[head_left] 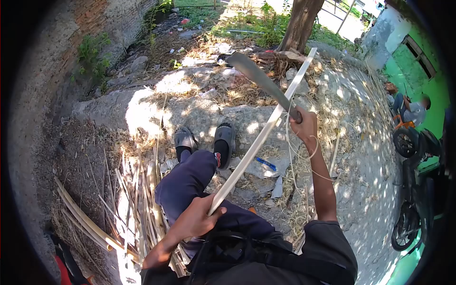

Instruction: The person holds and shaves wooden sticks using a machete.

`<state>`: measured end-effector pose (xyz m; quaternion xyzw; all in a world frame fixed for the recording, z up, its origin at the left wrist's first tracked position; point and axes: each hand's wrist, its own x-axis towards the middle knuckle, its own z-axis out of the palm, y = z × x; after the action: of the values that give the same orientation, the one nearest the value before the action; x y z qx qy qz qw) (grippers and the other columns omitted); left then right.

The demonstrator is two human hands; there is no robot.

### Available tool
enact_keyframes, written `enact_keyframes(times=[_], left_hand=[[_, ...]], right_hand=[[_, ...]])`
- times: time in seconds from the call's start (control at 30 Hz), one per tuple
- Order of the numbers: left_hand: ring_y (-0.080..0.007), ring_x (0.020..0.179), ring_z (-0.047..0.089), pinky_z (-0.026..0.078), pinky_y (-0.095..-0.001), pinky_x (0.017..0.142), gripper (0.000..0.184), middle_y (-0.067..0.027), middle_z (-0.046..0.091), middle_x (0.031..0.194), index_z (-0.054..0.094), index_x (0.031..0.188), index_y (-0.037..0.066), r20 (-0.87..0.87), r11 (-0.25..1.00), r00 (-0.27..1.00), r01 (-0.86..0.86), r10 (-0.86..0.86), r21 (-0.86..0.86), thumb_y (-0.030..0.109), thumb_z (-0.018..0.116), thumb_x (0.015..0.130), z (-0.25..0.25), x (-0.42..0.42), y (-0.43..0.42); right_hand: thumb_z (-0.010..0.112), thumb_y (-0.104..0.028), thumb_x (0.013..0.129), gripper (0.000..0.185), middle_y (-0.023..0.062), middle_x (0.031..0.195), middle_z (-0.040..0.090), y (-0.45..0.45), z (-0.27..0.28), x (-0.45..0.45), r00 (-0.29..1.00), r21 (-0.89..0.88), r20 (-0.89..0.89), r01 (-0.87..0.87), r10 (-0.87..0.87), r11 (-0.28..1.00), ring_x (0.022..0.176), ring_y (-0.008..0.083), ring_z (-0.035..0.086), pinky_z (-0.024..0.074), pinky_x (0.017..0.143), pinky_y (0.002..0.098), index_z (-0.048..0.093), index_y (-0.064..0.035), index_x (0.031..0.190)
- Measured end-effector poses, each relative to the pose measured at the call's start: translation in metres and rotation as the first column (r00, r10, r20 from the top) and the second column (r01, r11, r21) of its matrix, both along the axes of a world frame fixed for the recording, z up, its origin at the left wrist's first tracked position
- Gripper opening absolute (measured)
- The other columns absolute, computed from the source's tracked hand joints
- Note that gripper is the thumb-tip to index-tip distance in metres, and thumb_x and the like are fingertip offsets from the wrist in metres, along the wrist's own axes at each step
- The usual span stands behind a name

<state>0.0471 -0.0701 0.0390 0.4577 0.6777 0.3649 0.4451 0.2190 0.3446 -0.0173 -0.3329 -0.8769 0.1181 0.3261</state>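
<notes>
Pale strip (251, 159), likely wood or cane: long, straight, narrow, smooth-faced, squared edges. Held aslant above the ground (361, 166), running from the person's lap up and right toward the foot of a rough-barked tree trunk (301, 23).

Left hand (197, 216): fingers wrapped round the strip's near end, above the dark-trousered thigh. Right hand (305, 127): fingers closed round the short dark handle of a broad-bladed knife (260, 80). Blade dull grey, widening toward a blunt, slanted tip; it crosses the strip just beyond the right hand. Whether its edge bites, cannot tell. Thin pale fibre (314, 148) loops in loose curls about the right wrist.

Stone ledge (190, 111): coarse, pitted, sun-dappled, strewn with dry straw-like shavings. Grey clog-type shoes (224, 140) at its near edge. Blue slim object (265, 164) on a flat grey slab, between strip and right forearm.

Left of the legs: heap of split lengths (142, 199), thin, fibrous, lying lengthwise. Farther left, thicker rounded poles (85, 223), slightly bowed, yellowish.

Right edge of the ground: dark motorcycle (411, 185), a seated person (415, 111) near it, green wall (434, 90) behind.
</notes>
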Motion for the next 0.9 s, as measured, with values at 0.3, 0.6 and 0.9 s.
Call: enact_keyframes(times=[0.3,0.6,0.9], left_hand=[[-0.0449,0.061,0.055,0.045,-0.0446,0.06,0.019,-0.025,0.061,0.07,0.062,0.107,-0.002,-0.105,0.987,0.994,-0.007,-0.009,-0.16,0.014,0.069,0.1,0.031,-0.016,-0.019],[-0.0426,0.06,0.057,0.045,-0.0446,0.06,0.019,-0.0244,0.061,0.07,0.063,0.107,0.0,-0.095,0.986,0.995,-0.017,0.001,-0.165,0.017,0.069,0.1,0.034,-0.028,-0.043],[-0.0324,0.061,0.061,0.048,-0.0434,0.064,0.022,-0.0194,0.064,0.071,0.068,0.111,0.002,-0.177,0.971,0.983,0.009,-0.053,-0.239,0.021,0.072,0.098,0.015,-0.032,-0.093]], right_hand=[[0.075,-0.02,0.083,0.02,0.0179,0.063,0.063,0.087,0.008,-0.004,0.996,-0.063,-0.038,0.076,-0.078,0.995,0.054,0.0316,0.063,0.0476,0.056,0.042,0.074,-0.0028,0.092],[0.075,-0.023,0.083,0.024,0.0215,0.071,0.065,0.092,-0.01,-0.001,0.997,0.08,0.049,0.05,-0.054,0.995,0.072,0.0439,0.067,0.049,0.063,0.0505,0.064,-0.0023,0.081],[0.071,-0.024,0.084,0.028,0.0221,0.073,0.068,0.169,-0.06,0.051,0.944,-0.069,0.097,0.323,-0.316,0.944,0.069,0.0443,0.067,0.0528,0.07,0.0484,0.072,0.003,0.089]])
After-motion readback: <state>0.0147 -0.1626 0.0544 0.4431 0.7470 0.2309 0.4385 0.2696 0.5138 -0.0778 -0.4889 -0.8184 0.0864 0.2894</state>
